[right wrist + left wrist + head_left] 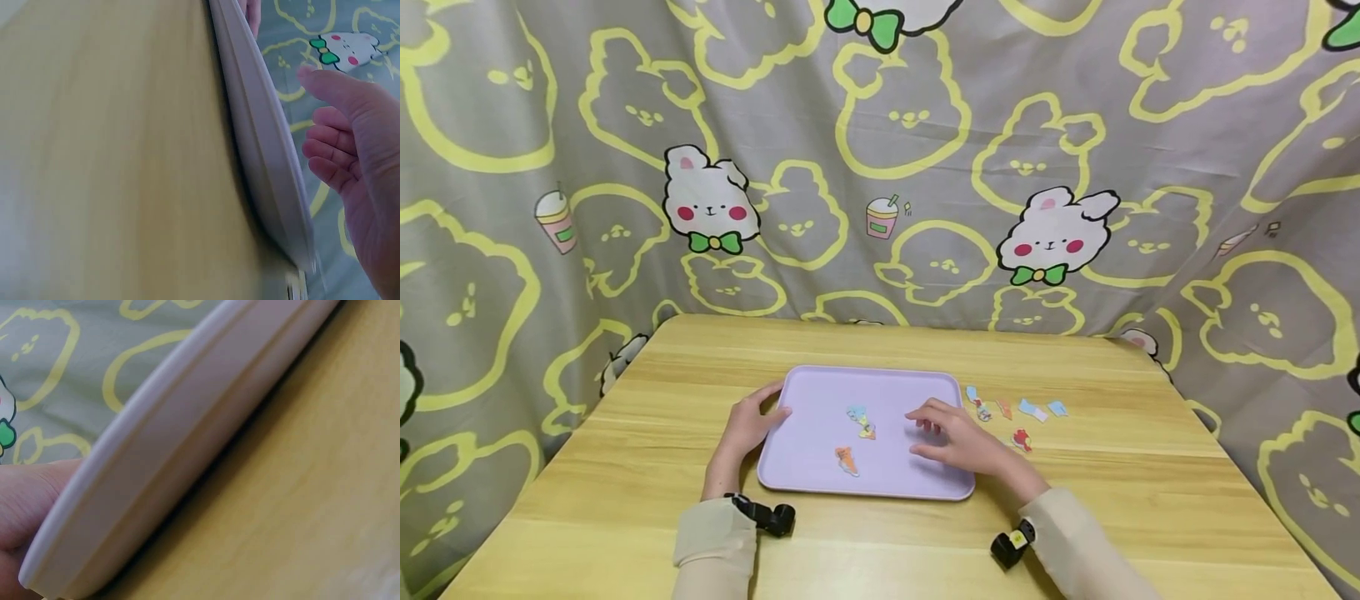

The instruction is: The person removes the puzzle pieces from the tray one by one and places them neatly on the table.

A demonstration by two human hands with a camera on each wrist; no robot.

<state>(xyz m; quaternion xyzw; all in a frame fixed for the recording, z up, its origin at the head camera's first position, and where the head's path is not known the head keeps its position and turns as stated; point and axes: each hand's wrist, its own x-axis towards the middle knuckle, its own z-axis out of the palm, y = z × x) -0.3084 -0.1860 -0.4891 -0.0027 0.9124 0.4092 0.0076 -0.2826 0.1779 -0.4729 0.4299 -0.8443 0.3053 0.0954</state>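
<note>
A lilac tray (805, 467) lies on the table, and my left hand (751, 427) grips its left rim, thumb over the edge. On it is a small cluster of blue, yellow and orange puzzle pieces (862, 422) that touch one another. Nearer the front lies a separate orange puzzle piece (847, 461). My right hand (951, 435) hovers over the tray's right part, fingers loosely bent, with nothing between them. In the right wrist view that hand (369, 156) shows its thumb apart from the curled fingers. The left wrist view shows the tray's side wall (156, 437).
Several loose puzzle pieces lie on the wooden table (1120, 483) to the right of the tray, among them a red piece (1022, 440), an orange piece (1004, 408) and a light blue piece (1057, 408). A patterned grey curtain (925, 275) hangs behind the table.
</note>
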